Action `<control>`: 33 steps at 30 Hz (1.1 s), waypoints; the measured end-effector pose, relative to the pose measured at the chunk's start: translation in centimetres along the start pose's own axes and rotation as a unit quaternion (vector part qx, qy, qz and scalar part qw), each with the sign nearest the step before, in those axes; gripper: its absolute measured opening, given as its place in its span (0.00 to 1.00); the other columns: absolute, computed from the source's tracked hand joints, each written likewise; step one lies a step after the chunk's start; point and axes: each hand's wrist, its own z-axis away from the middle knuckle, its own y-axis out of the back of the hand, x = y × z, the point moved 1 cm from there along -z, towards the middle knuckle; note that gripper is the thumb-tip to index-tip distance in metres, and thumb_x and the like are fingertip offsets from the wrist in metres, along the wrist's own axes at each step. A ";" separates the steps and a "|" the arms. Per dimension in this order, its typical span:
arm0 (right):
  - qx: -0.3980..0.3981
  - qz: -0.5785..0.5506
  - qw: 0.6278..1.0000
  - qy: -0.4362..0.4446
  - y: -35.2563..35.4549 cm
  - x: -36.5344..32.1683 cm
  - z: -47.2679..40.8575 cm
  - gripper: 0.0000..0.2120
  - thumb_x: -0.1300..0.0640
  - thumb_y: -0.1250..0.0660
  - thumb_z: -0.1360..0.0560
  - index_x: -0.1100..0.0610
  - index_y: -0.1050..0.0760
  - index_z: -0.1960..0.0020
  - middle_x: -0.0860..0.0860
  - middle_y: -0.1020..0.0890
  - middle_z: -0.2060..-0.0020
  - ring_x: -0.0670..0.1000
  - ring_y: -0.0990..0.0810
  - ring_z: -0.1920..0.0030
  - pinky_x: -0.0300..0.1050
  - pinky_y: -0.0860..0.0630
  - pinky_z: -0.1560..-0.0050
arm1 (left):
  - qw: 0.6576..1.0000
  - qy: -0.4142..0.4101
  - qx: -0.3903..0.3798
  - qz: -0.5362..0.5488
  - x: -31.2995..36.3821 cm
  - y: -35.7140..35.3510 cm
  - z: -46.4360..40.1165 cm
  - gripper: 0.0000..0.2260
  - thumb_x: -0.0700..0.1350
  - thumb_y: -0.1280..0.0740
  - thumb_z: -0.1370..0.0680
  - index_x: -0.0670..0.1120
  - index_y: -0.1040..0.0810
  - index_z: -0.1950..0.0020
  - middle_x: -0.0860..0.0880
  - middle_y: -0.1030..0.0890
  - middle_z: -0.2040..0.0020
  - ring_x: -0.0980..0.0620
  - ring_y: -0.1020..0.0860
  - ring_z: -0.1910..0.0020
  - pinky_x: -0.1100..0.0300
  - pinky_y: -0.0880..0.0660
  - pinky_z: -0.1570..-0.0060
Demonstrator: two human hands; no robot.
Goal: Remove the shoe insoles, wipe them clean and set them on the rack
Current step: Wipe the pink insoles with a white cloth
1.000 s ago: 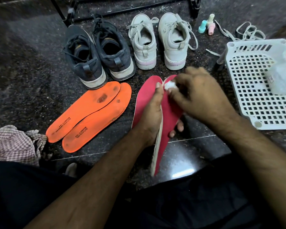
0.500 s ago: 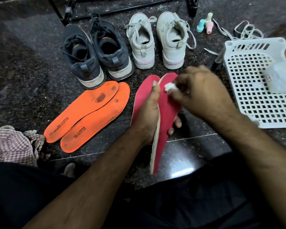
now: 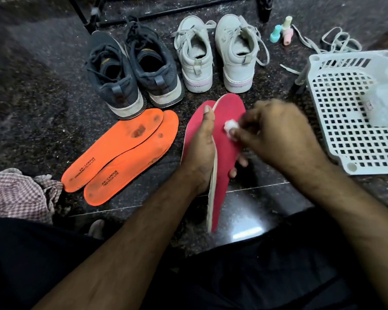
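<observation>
Nearest: black fabric over the person's legs; a checked cloth [image 3: 16,193] crumpled at left on the dark speckled stone floor [image 3: 31,90].

Left hand [image 3: 199,153] curled round a pink insole [image 3: 224,153], thumb along its upper edge, fingertips showing behind it; the insole stands tilted on edge, pale foam rim visible. A second pink insole [image 3: 194,121] lies just behind it.

Right hand [image 3: 276,135], blurred, pinches a small white cotton wad [image 3: 229,126] against the held insole's pink face.

Left of these: two orange insoles [image 3: 121,157], flat, overlapping, with dark stained patches and printed lettering.

Right: white perforated plastic basket [image 3: 336,121] with a translucent bag [image 3: 384,104] resting on it.

Further: dark knit sneakers [image 3: 132,72], white sneakers [image 3: 215,54], loose laces [image 3: 329,42], three small pastel bottles [image 3: 282,31].

Farthest: black metal rack [image 3: 166,12], lower bars only.
</observation>
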 end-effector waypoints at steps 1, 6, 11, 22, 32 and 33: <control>0.022 0.009 0.999 -0.023 0.4 0.7 -0.6 0.15 0.40 0.30 0.27 0.51 0.16 0.53 0.52 0.18 0.59 0.57 0.21 0.54 0.50 0.23 0.55 | 1.000 0.004 -0.004 -0.005 0.0 -0.1 0.1 0.34 0.70 0.57 0.20 0.45 0.22 0.47 0.46 0.20 0.67 0.48 0.24 0.78 0.62 0.32 0.81; 0.033 0.022 0.997 -0.067 0.8 0.5 -1.2 0.11 0.44 0.29 0.28 0.52 0.16 0.55 0.53 0.17 0.59 0.58 0.20 0.52 0.49 0.23 0.53 | 1.000 -0.005 -0.002 -0.005 -0.3 -0.2 0.3 0.34 0.69 0.57 0.19 0.46 0.22 0.45 0.46 0.18 0.65 0.48 0.24 0.78 0.63 0.33 0.82; -0.100 -0.043 0.994 0.002 -0.6 -2.7 1.4 0.09 0.46 0.30 0.32 0.51 0.22 0.63 0.48 0.20 0.66 0.54 0.22 0.58 0.46 0.24 0.56 | 0.999 0.010 0.017 0.041 -0.6 0.1 -0.1 0.35 0.73 0.47 0.23 0.46 0.15 0.58 0.45 0.21 0.64 0.46 0.25 0.68 0.56 0.29 0.65; -0.080 -0.010 0.997 -0.004 -0.3 -0.8 -0.1 0.12 0.43 0.34 0.29 0.52 0.24 0.58 0.53 0.22 0.59 0.57 0.26 0.54 0.50 0.27 0.49 | 1.000 -0.008 0.005 -0.002 -0.4 -0.2 0.0 0.35 0.70 0.55 0.20 0.47 0.18 0.49 0.45 0.20 0.67 0.48 0.23 0.76 0.61 0.31 0.80; 0.015 0.079 0.996 -0.039 0.2 1.8 -1.4 0.14 0.47 0.34 0.25 0.57 0.21 0.49 0.58 0.21 0.54 0.63 0.24 0.51 0.58 0.24 0.49 | 1.000 -0.003 0.004 -0.027 -0.2 -0.1 0.3 0.34 0.69 0.57 0.19 0.46 0.21 0.43 0.48 0.17 0.62 0.47 0.23 0.78 0.64 0.35 0.83; 0.028 0.078 0.995 -0.047 0.2 2.0 -1.5 0.13 0.48 0.35 0.24 0.58 0.22 0.50 0.59 0.21 0.54 0.63 0.24 0.51 0.58 0.25 0.49 | 1.000 -0.001 0.003 -0.028 -0.2 -0.1 0.4 0.34 0.69 0.57 0.19 0.45 0.21 0.44 0.48 0.17 0.62 0.47 0.24 0.78 0.64 0.35 0.83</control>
